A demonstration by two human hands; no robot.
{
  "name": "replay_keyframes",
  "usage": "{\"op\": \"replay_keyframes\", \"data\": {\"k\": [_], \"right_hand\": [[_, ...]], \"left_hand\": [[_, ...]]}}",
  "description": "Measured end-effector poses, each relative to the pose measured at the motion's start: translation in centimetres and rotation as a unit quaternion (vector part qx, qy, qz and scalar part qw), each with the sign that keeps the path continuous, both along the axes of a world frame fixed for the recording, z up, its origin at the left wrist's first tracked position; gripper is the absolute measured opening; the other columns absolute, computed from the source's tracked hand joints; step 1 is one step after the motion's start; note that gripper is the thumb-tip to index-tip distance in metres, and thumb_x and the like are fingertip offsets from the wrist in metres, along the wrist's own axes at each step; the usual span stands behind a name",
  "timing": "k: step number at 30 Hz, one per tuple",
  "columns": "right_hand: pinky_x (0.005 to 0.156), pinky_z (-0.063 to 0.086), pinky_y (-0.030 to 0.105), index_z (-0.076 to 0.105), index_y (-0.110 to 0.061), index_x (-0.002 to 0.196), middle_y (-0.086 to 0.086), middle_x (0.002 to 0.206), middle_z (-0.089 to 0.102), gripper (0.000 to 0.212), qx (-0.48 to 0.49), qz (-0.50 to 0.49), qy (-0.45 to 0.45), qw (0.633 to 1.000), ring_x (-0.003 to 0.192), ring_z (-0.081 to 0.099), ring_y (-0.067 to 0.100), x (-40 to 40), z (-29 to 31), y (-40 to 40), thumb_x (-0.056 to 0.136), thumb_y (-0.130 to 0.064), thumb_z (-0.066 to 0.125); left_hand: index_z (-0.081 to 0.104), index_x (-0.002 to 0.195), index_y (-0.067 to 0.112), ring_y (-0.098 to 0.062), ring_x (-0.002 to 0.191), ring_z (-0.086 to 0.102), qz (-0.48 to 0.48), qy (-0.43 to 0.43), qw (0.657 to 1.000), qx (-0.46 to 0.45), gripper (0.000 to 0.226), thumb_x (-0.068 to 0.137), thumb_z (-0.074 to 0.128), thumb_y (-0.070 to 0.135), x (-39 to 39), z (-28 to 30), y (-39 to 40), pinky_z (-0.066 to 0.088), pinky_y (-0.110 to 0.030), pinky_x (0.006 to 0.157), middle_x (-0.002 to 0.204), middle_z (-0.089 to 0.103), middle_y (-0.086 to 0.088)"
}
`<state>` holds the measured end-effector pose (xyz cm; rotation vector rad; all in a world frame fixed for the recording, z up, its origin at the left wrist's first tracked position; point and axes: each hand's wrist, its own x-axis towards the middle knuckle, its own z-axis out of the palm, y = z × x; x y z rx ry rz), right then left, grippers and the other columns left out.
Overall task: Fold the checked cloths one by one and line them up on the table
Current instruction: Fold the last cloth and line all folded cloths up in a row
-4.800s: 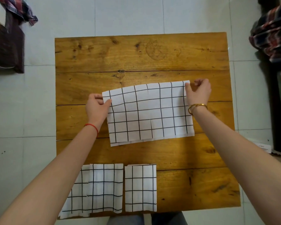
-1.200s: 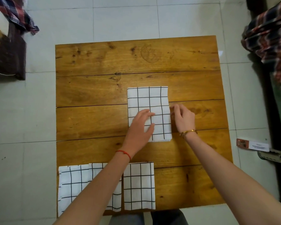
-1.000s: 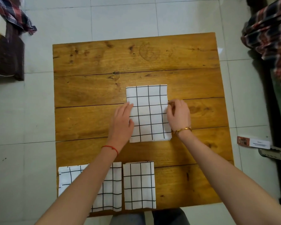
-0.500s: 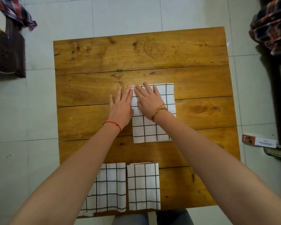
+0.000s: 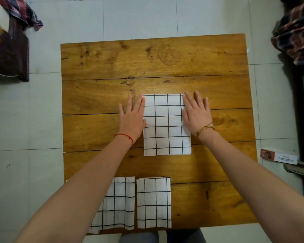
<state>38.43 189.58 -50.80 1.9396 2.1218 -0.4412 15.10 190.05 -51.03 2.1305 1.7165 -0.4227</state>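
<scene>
A white cloth with a black check (image 5: 166, 125) lies folded into an upright rectangle in the middle of the wooden table (image 5: 154, 60). My left hand (image 5: 132, 117) lies flat with straight fingers along the cloth's left edge. My right hand (image 5: 196, 113) lies flat over its right edge. Two more folded checked cloths sit side by side at the near edge: one (image 5: 118, 206) partly under my left forearm, the other (image 5: 154, 202) just right of it.
Plaid clothing hangs at the far left (image 5: 23, 11) and at the right (image 5: 297, 35) of the tiled floor. A dark bag (image 5: 7, 55) stands left of the table. A small labelled box (image 5: 278, 156) lies on the floor by the table's right side.
The long cloth has been folded into a narrow rectangle. Since half a second ago my right hand has slid from the cloth's top left across to its right edge; my left hand stayed at the left edge.
</scene>
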Motion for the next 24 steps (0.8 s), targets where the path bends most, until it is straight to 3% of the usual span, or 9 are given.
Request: {"op": "replay_keyframes", "data": {"k": [8,19,24], "right_hand": [[0.118,0.006,0.049,0.019,-0.017,0.15,-0.003,0.157,0.018,0.052,-0.021,0.14,0.054,0.988,0.146,0.005,0.023,-4.1,1.0,-0.2,0.1,-0.028,0.024],[0.118,0.002,0.047,0.007,-0.02,0.151,-0.008,0.159,0.004,0.055,-0.092,0.072,0.045,0.992,0.146,-0.002,0.023,-5.8,1.1,-0.7,0.1,-0.027,0.025],[0.118,0.001,0.047,0.006,-0.02,0.151,-0.008,0.159,0.002,0.056,-0.095,0.068,0.046,0.992,0.146,-0.002,0.024,-6.0,1.0,-0.9,0.1,-0.027,0.026]], "left_hand": [[0.01,0.154,0.016,-0.026,0.149,0.005,-0.019,-0.018,0.997,0.069,0.068,0.097,0.046,0.026,0.6,0.3,-2.1,0.013,-0.056,0.118,0.162,0.007,-0.001],[0.009,0.154,0.018,-0.024,0.149,0.004,-0.061,-0.049,0.997,0.016,0.068,0.096,0.044,0.027,-1.9,0.3,-10.5,0.015,-0.057,0.117,0.162,0.007,0.0],[0.019,0.153,0.018,-0.024,0.149,0.009,-0.072,-0.065,0.995,-0.005,0.065,0.094,0.044,0.028,-2.8,0.6,-15.2,0.02,-0.057,0.115,0.161,0.015,0.0]]}}
